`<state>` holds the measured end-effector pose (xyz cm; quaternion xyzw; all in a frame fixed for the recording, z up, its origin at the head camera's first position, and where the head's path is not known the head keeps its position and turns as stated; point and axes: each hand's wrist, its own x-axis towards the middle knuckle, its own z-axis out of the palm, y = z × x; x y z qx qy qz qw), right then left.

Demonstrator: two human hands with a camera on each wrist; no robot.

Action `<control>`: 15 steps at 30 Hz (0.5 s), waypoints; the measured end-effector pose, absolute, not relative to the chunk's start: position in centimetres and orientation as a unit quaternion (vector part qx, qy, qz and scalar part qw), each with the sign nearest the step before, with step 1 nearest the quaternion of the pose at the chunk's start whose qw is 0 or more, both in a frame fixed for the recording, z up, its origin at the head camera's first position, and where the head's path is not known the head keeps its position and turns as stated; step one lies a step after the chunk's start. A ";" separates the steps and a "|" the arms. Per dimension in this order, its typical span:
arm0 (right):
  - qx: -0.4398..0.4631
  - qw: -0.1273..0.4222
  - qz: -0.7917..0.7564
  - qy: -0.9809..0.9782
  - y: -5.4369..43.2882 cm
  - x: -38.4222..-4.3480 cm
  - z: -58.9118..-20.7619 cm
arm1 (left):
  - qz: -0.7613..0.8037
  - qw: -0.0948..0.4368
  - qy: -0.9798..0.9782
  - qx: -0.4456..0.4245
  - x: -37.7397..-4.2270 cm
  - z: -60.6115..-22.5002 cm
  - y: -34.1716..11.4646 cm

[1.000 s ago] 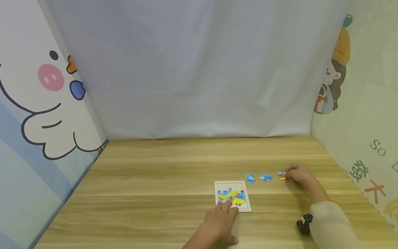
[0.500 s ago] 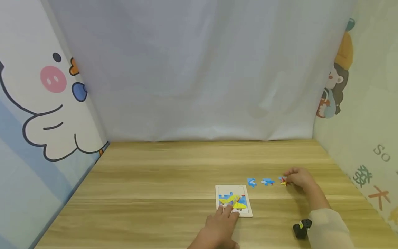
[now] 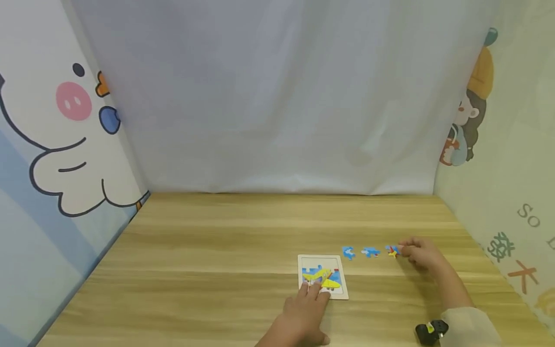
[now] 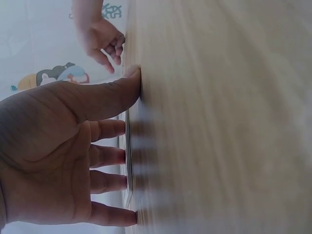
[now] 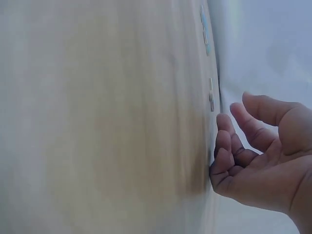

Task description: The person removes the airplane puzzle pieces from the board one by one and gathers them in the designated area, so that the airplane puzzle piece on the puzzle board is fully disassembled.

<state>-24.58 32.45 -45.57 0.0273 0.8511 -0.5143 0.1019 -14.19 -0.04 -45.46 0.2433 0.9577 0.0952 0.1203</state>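
Note:
A square puzzle board (image 3: 344, 293) with a pale frame lies on the table, its picture of a yellow airplane on blue partly filled in and its upper part bare. My left hand (image 3: 305, 311) rests on the board's near edge with fingers extended; in the left wrist view the fingertips touch the thin board and the thumb lies on the table. Beyond the board's right corner lie loose jigsaw pieces: a blue one (image 3: 349, 253), another blue one (image 3: 370, 252) and a blue, red and yellow one (image 3: 392, 251). My right hand (image 5: 265, 151) is beside that last piece, thumb and forefinger apart, holding nothing.
The wood-grain table (image 3: 208, 289) ends at a grey curtain (image 3: 277, 120) behind. Printed cartoon walls stand at left and right. A small black device (image 3: 431, 332) is at my right sleeve (image 3: 470, 327).
My right fingers have drawn back a little to the right from the multicoloured jigsaw piece, so more of it shows. The left hand stays on the board. The head view has shifted slightly.

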 end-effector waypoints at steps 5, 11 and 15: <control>-0.002 0.104 -0.503 0.858 32.4 -23.7 -44.7 | 0.103 0.129 0.957 0.238 -14.1 -45.1 -0.1; -0.012 0.093 -0.487 0.868 31.9 -23.2 -44.0 | 0.108 0.136 0.957 0.234 -14.0 -44.9 0.0; -0.024 0.089 -0.502 0.860 30.9 -23.0 -44.1 | 0.103 0.141 0.957 0.233 -14.0 -44.9 -0.1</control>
